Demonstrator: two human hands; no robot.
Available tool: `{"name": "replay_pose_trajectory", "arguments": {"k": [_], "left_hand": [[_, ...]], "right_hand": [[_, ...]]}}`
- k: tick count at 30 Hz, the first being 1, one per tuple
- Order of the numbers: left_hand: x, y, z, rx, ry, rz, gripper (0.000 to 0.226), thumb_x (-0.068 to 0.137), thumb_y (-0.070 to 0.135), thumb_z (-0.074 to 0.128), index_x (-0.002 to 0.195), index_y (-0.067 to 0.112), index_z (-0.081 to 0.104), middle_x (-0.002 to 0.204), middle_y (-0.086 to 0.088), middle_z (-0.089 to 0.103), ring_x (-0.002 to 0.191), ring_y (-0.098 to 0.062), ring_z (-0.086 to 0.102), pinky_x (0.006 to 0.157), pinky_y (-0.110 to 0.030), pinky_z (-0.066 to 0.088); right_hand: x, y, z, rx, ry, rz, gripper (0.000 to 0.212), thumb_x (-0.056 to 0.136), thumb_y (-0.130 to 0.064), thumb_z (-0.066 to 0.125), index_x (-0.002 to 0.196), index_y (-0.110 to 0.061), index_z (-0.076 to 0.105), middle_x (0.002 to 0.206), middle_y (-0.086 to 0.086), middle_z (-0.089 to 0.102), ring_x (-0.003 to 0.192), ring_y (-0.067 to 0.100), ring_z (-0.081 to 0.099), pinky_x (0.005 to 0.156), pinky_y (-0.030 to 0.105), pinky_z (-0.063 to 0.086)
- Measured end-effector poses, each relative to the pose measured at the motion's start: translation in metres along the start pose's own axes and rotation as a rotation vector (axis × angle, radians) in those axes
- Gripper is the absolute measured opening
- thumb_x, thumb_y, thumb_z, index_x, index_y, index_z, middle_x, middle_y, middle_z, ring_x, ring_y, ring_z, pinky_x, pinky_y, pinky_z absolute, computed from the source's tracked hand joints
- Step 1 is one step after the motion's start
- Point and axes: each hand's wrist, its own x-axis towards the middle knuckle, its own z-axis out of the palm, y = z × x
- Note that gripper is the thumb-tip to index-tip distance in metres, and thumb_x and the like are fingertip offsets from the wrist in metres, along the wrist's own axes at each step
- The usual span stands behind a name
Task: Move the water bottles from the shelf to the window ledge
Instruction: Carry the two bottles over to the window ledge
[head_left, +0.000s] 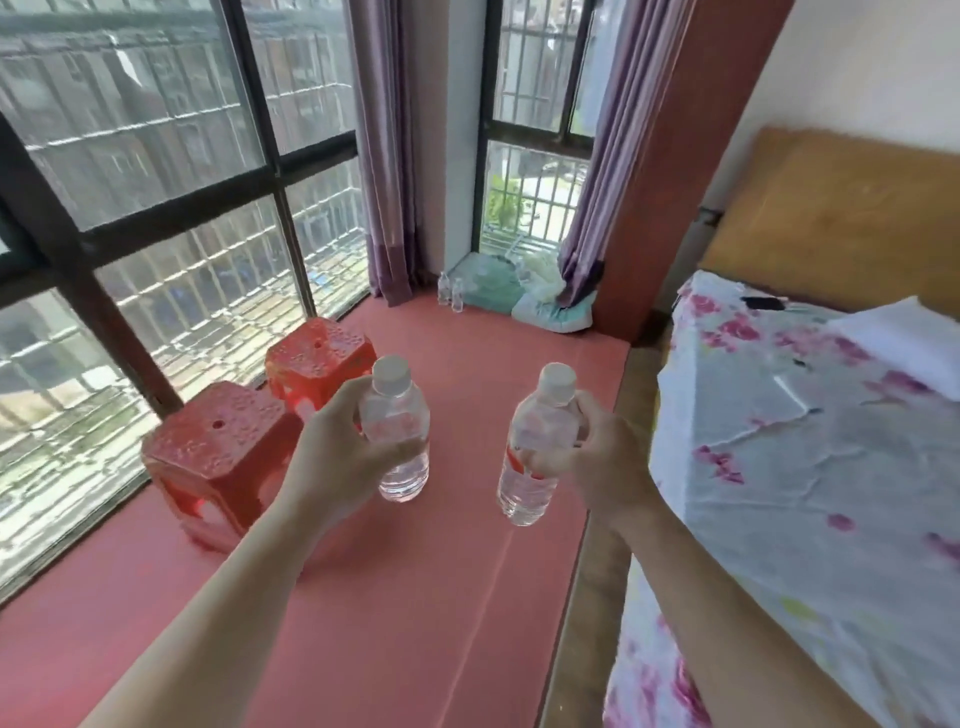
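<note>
Over the long pink-red window ledge (415, 597), two clear plastic water bottles with white screw caps are held, one in each hand.

Left-hand bottle (402, 475): upright, gripped at mid-body by the left hand (337, 447). The fingers (353, 395) are curled round the far side and the thumb is laid across the front.

Right-hand bottle (524, 493): tilted slightly, cap toward the right, gripped at its upper half by the right hand (605, 447). The fingers (589, 415) are wrapped round it and partly seen through the plastic.

Clear water is seen in both; the fill line cannot be made out. A red-and-white label is noted on the right-hand bottle, a fainter one on the left-hand bottle. Whether either base touches the ledge cannot be told.

At the far end of the ledge, two small clear bottles (443, 288) are stood upright just beside each other, near the foot of a purple curtain (387, 208) and beside teal and white cloth bundles (545, 306). Their contents are too small to judge.

Two red plastic stools (223, 441) are set on the ledge along the barred window (156, 156), left of the left hand. A bed (805, 467) with a white floral cover is seen right of the ledge.
</note>
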Motion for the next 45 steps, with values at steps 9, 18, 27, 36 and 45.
{"name": "replay_pose_trajectory", "arguments": {"k": [9, 18, 27, 36, 45], "left_hand": [[0.133, -0.006, 0.048, -0.001, -0.104, 0.046, 0.061, 0.058, 0.037, 0.088, 0.113, 0.037, 0.060, 0.097, 0.014, 0.069, 0.089, -0.007, 0.065, 0.082, -0.035, 0.054], [0.281, 0.014, 0.089, 0.068, -0.106, 0.082, 0.061, 0.062, 0.038, 0.088, 0.114, 0.037, 0.056, 0.099, 0.011, 0.067, 0.084, -0.012, 0.066, 0.061, -0.023, 0.048], [0.409, -0.003, 0.109, 0.031, -0.147, 0.062, 0.073, 0.052, 0.055, 0.078, 0.119, 0.035, 0.057, 0.102, 0.013, 0.068, 0.091, -0.011, 0.066, 0.078, -0.035, 0.053], [0.578, -0.050, 0.111, -0.028, -0.217, 0.109, 0.057, 0.057, 0.044, 0.084, 0.107, 0.035, 0.059, 0.093, 0.013, 0.067, 0.083, 0.000, 0.063, 0.074, -0.035, 0.053], [0.719, -0.048, 0.127, -0.004, -0.310, 0.167, 0.052, 0.066, 0.035, 0.088, 0.107, 0.045, 0.056, 0.097, 0.015, 0.068, 0.086, -0.002, 0.064, 0.071, -0.026, 0.049]], "right_hand": [[0.113, 0.022, -0.004, 0.056, 0.099, 0.083, 0.051, 0.055, -0.034, 0.083, 0.101, -0.039, 0.062, 0.092, -0.016, 0.069, 0.090, 0.009, 0.066, 0.083, 0.040, 0.057], [0.264, 0.014, -0.033, 0.048, 0.125, 0.040, 0.046, 0.059, -0.024, 0.085, 0.099, -0.034, 0.064, 0.089, -0.016, 0.069, 0.084, 0.002, 0.062, 0.064, 0.019, 0.041], [0.390, 0.010, -0.023, 0.038, 0.139, 0.061, 0.048, 0.055, -0.034, 0.085, 0.098, -0.038, 0.064, 0.088, -0.020, 0.069, 0.083, -0.001, 0.063, 0.067, 0.019, 0.042], [0.534, 0.011, 0.037, 0.020, 0.232, 0.129, 0.049, 0.050, -0.033, 0.085, 0.094, -0.038, 0.063, 0.090, -0.015, 0.071, 0.087, 0.008, 0.066, 0.082, 0.038, 0.055], [0.651, 0.005, 0.049, 0.054, 0.316, 0.155, 0.050, 0.056, -0.029, 0.087, 0.099, -0.039, 0.064, 0.093, -0.019, 0.070, 0.091, 0.006, 0.066, 0.083, 0.037, 0.055]]}}
